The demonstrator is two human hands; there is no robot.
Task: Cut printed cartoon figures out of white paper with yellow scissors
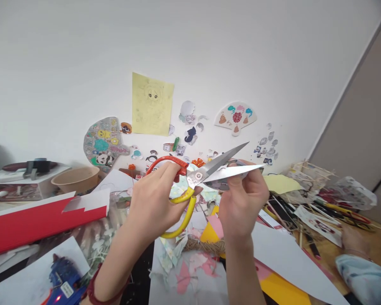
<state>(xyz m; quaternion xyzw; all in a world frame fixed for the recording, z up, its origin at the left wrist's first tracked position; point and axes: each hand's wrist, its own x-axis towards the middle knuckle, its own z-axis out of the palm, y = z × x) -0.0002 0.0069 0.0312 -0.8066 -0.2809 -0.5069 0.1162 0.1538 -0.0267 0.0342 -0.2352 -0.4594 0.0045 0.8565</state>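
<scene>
In the head view, my left hand (155, 195) is closed round the handles of a pair of scissors (199, 175), one loop red and one yellow. Their metal blades stand apart, tips pointing right. My right hand (243, 199) is raised beside the blades, its thumb and fingers pinched on a small dark-grey printed piece (218, 184). Most of that piece is hidden behind the blades and fingers, so its shape is unclear. Below both hands lie torn pink paper scraps (184, 277) and a twisted brown ring (203, 245).
A blue glue gun (65, 275) with a lit red light lies front left, near a red box (44, 218) and a tan bowl (75, 178). White paper (292, 258) and sticks cover the right. Another person's hand (354, 241) rests at far right. Stickers dot the wall behind.
</scene>
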